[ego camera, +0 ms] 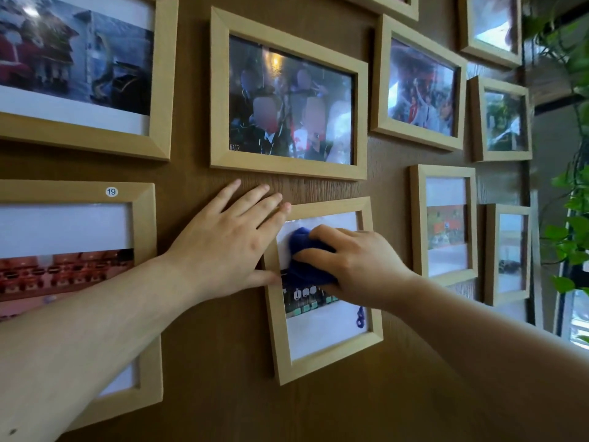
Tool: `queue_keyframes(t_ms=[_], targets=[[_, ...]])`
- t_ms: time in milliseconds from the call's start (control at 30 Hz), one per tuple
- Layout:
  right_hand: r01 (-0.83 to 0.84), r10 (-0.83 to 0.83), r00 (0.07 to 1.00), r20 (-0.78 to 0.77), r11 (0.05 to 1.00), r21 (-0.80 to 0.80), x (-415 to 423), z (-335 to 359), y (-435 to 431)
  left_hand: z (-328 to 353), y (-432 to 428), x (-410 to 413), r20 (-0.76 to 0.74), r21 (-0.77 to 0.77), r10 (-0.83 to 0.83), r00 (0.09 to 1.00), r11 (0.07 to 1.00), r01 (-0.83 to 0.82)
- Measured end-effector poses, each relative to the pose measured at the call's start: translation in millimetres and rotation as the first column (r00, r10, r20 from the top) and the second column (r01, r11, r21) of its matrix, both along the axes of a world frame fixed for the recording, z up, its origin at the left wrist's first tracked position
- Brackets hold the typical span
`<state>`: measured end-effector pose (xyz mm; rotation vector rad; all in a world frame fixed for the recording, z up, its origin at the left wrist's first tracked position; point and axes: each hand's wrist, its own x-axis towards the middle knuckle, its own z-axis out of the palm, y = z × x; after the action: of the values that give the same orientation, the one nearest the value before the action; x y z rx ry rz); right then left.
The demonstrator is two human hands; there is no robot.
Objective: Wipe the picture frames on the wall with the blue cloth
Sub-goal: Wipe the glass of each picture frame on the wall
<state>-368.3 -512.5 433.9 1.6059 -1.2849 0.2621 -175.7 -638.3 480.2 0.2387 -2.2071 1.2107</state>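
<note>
Several light wooden picture frames hang on a brown wood-grain wall [204, 346]. My right hand [357, 263] presses a bunched blue cloth [306, 260] against the glass of a small upright frame [331, 352] in the lower middle. A blue loop of the cloth dangles below my wrist. My left hand [223, 244] lies flat with its fingers spread on the wall, fingertips and thumb touching that frame's top-left corner and left edge. Directly above hangs a larger landscape frame [287, 30].
More frames surround the spot: one marked 19 [143, 218] at lower left, one at upper left [162, 90], several to the right [417, 218]. Green trailing plants [570, 237] and a window stand at the far right edge.
</note>
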Motion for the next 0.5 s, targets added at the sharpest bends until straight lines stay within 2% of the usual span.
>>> queue_keyframes(t_ms=[233, 333, 500], targets=[[0.183, -0.184, 0.978, 0.100, 0.983, 0.012, -43.7, -18.1, 32.8, -0.6, -2.8, -1.3, 0.002, -0.001, 0.013, 1.000, 1.000, -0.013], [0.140, -0.146, 0.980, 0.136, 0.989, 0.049, -24.2, -33.1, 26.8, -1.5, -2.9, -1.5, -0.004, 0.015, 0.007, 1.000, 1.000, -0.007], [-0.002, -0.001, 1.000, 0.024, 0.991, 0.135, 19.4, -51.3, -0.4, -1.8, -2.8, -0.9, -0.015, 0.014, -0.007, 1.000, 1.000, 0.008]])
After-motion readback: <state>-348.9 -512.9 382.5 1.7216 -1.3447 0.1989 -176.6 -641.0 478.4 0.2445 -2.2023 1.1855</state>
